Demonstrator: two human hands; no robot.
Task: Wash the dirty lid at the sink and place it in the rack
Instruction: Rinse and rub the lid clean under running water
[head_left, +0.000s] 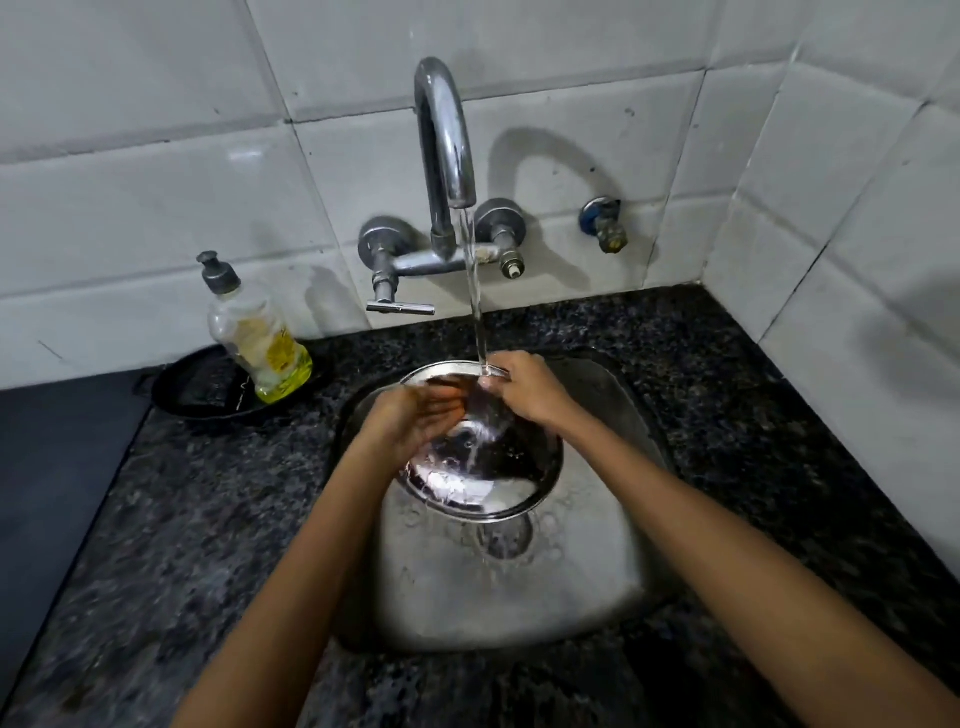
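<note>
A round steel lid (483, 483) is tilted over the steel sink (613, 571), its hollow side facing me. Water runs from the curved tap (441, 135) onto the lid's upper rim and streams down its face. My right hand (524, 389) pinches the upper right rim, right where the stream lands. The palm and spread fingers of my left hand (415, 418) press flat against the lid's inner surface on the left. No rack is in view.
A dish soap bottle (254, 338) with yellow liquid stands in a black round tray (208, 395) at the back left on the dark granite counter (156, 519). The tap's lever (400, 307) and a small wall valve (605, 223) sit on the white tiled wall. The drain (506, 538) lies below the lid.
</note>
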